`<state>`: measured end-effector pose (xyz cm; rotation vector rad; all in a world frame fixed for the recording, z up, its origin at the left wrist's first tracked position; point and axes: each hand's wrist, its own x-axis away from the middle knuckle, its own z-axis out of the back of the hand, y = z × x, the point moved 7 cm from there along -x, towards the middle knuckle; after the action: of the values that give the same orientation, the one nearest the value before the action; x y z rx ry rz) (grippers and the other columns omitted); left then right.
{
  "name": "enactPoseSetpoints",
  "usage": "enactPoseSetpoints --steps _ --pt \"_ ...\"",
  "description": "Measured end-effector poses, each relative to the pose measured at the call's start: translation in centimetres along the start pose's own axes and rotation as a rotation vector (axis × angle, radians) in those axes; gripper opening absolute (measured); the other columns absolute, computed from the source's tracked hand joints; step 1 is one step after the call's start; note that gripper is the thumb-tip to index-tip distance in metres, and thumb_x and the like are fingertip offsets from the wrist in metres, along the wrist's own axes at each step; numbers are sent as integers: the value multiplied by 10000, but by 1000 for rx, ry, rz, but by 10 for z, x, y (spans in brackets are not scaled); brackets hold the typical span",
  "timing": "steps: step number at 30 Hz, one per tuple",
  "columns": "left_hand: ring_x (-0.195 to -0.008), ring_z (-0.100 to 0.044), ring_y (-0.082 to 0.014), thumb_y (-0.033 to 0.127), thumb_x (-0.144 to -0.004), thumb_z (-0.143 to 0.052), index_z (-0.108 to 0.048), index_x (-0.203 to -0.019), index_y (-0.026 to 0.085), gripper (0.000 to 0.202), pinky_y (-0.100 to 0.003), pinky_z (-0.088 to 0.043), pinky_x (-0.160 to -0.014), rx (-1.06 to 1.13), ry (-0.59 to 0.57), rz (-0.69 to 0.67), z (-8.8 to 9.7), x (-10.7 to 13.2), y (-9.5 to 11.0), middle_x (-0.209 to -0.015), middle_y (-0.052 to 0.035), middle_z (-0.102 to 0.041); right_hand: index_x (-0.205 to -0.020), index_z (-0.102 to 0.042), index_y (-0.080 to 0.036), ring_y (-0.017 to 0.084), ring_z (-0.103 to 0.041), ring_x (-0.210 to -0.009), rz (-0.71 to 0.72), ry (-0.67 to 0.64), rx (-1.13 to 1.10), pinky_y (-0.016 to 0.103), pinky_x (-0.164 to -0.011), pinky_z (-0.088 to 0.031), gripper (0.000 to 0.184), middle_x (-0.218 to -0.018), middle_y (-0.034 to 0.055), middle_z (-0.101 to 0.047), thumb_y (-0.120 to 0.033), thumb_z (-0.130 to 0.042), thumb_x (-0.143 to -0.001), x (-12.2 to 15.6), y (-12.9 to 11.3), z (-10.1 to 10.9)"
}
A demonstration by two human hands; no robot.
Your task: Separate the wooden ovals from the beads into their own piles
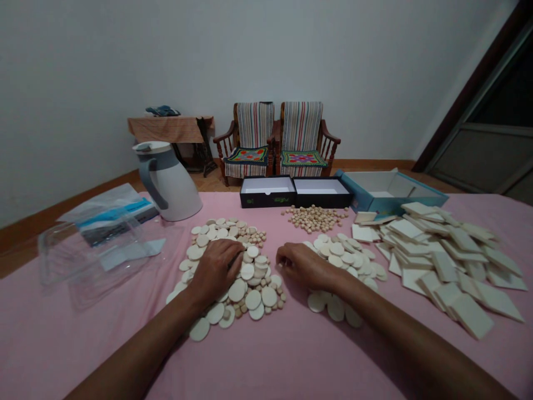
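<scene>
My left hand (217,269) lies palm down on a pile of pale round discs and small beads (245,278), with the fingers curled over the pieces. My right hand (300,265) rests on the pink tablecloth (266,355) at the left edge of a second pile of round discs (350,258); its fingers are curled in, and what they hold, if anything, is hidden. A small heap of beads (314,218) lies farther back between the two piles.
A heap of pale square tiles (445,255) spreads at the right. Two black boxes (266,191) (320,191) and a blue box (387,189) stand at the back. A white jug (169,180) and clear plastic packaging (104,244) sit at the left. Two chairs stand behind.
</scene>
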<state>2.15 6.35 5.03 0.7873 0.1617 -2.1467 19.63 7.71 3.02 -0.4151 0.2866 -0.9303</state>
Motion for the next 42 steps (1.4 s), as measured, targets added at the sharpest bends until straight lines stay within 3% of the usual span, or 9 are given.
enactPoseSetpoints --steps 5,8,15,20,24,27,31,35,42 --pt "-941 -592 -229 201 -892 -502 -643 -983 165 171 -419 -459 -852 -31 -32 -24 0 -1 5 -979 -94 -676 -893 -641 -153 197 -572 -860 -300 119 252 271 -703 -365 205 -926 101 -648 -56 -504 -775 -10 57 43" --pt "-961 -594 -224 188 -895 -494 -633 -1040 173 201 -413 -468 -863 13 -5 -17 1 0 3 -1010 -93 -674 -985 -632 -143 246 -556 -987 -405 252 366 306 -769 -382 243 -1036 150 -623 -67 -487 -806 -16 74 60" --pt "-947 -604 -207 168 -888 -514 -649 -1000 174 176 -388 -478 -857 86 -25 -16 -2 1 3 -1004 -86 -676 -1096 -635 -161 191 -566 -1029 -134 76 157 268 -845 -394 330 -1111 104 -633 -75 -483 -817 -70 47 13" --pt "-957 -602 -208 155 -882 -519 -654 -977 178 167 -390 -478 -861 83 -14 -6 0 2 3 -1007 -83 -678 -1006 -648 -160 188 -568 -985 -73 51 166 256 -810 -398 263 -1030 94 -629 -81 -508 -797 -98 27 -13" --pt "-952 -604 -206 155 -881 -517 -656 -971 181 168 -395 -480 -858 77 -10 -5 0 2 2 -1010 -82 -678 -981 -635 -153 189 -557 -982 -79 50 197 255 -788 -394 235 -1029 101 -603 -79 -525 -786 -98 29 -17" --pt "-959 -604 -208 153 -877 -518 -657 -971 187 172 -398 -482 -862 80 -5 -8 0 2 2 -1022 -84 -675 -962 -635 -146 181 -567 -911 -133 57 228 259 -753 -399 199 -994 103 -601 -107 -494 -827 -90 46 -3" --pt "-959 -606 -207 160 -878 -522 -656 -970 187 165 -394 -485 -862 79 2 -8 0 1 2 -1020 -85 -675 -1013 -620 -130 220 -544 -957 -262 140 299 305 -777 -396 245 -1050 145 -573 -81 -467 -828 -77 71 35" --pt "-959 -606 -206 168 -880 -520 -653 -987 188 172 -387 -487 -858 81 0 -3 0 0 2 -1020 -84 -673 -1060 -608 -157 250 -501 -1033 -277 254 349 339 -819 -383 258 -1106 153 -559 -106 -505 -829 -72 67 58" --pt "-968 -603 -207 166 -887 -512 -653 -986 191 174 -389 -480 -861 78 -26 -1 -1 0 2 -1025 -75 -673 -949 -607 -149 168 -563 -848 19 22 128 257 -702 -379 196 -940 79 -616 -98 -531 -776 -91 19 -5"
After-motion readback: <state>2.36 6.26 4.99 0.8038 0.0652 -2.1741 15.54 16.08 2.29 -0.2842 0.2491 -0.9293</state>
